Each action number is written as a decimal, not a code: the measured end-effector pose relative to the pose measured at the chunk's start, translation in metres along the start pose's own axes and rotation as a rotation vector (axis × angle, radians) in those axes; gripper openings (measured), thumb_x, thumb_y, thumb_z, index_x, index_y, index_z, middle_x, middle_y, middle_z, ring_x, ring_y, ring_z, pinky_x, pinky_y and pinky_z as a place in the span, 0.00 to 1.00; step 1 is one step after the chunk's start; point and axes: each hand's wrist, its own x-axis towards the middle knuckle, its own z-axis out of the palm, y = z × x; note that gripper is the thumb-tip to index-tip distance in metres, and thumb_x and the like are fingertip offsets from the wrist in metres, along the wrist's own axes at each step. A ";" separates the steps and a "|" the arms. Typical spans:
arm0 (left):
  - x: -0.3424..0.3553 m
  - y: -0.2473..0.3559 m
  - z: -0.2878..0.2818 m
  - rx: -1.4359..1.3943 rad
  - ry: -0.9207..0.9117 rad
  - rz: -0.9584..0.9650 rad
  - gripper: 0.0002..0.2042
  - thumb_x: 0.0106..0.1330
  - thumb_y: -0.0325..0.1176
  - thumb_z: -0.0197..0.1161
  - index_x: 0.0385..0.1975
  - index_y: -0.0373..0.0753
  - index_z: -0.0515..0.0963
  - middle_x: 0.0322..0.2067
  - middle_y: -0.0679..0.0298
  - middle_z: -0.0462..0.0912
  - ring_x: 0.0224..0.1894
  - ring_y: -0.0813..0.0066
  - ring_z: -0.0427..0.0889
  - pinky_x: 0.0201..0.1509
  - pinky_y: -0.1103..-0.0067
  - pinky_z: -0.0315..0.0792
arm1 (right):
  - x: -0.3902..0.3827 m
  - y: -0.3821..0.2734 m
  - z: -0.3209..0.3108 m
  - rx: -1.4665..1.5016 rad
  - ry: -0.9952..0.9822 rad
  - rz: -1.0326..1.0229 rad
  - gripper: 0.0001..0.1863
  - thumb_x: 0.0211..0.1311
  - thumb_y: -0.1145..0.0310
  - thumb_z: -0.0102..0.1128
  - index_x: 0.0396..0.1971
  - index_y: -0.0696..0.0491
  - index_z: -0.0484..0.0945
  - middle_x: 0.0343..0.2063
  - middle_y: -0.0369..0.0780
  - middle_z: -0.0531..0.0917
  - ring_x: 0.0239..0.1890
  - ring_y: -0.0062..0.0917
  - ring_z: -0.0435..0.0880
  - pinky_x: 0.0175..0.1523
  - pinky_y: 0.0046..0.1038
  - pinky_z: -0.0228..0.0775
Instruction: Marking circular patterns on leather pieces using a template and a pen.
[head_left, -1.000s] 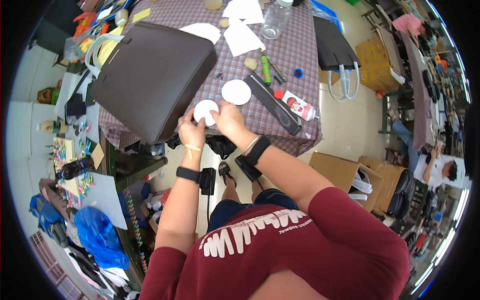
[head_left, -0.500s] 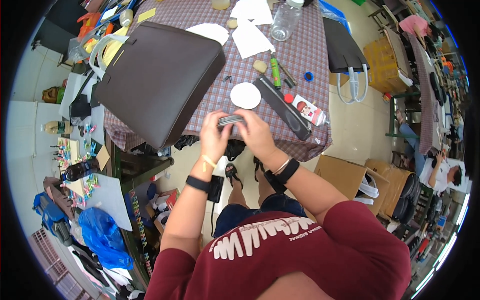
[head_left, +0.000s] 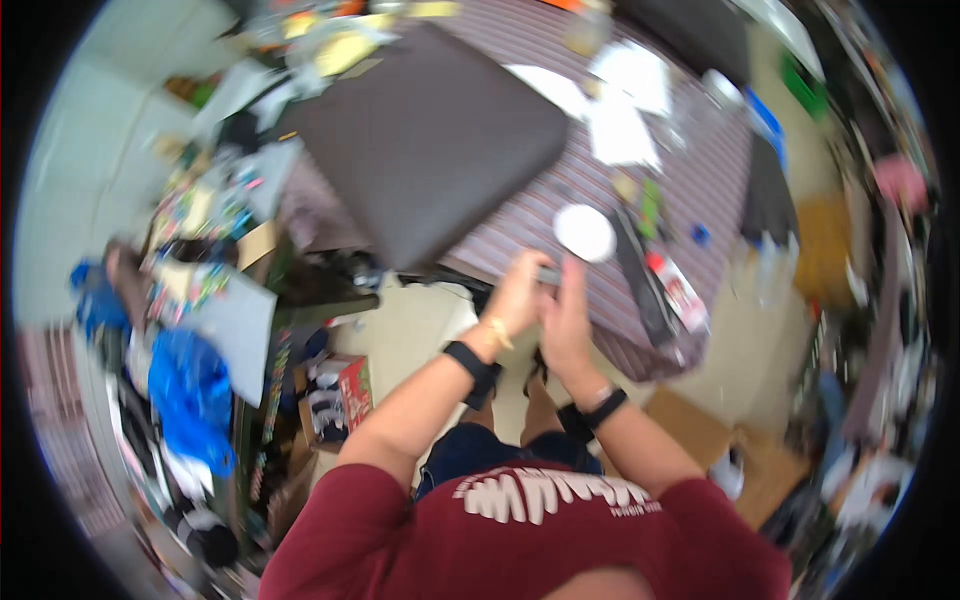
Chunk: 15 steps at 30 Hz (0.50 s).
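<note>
The person's maroon shirt (head_left: 560,545) is filling the nearest part of the scene. Farther in, a cardboard box (head_left: 690,420) is standing on the floor at the right, and a blue plastic bag (head_left: 190,400) is sitting at the left. Just off the table's near edge, the left hand (head_left: 516,295) is holding a small grey piece (head_left: 548,275), its fingers clamped on it. The right hand (head_left: 568,320) is pressing close beside it, fingers together and pointing far; blur is hiding whether they are gripping the piece. On the checked tablecloth (head_left: 612,310), a white tube (head_left: 684,300) with a red cap is lying at the right, near a long black strip (head_left: 640,285). A white disc (head_left: 585,233) is lying just beyond the hands. A large dark brown bag (head_left: 440,140) is resting at the left, and white sheets (head_left: 620,130) are lying farther off.
</note>
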 end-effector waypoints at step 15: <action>-0.059 0.087 -0.114 -0.431 -0.108 -0.031 0.42 0.45 0.33 0.71 0.61 0.38 0.53 0.55 0.52 0.63 0.58 0.61 0.64 0.57 0.71 0.64 | 0.019 -0.059 -0.060 0.820 -0.716 0.486 0.13 0.63 0.69 0.49 0.45 0.59 0.67 0.38 0.41 0.78 0.36 0.24 0.80 0.40 0.26 0.75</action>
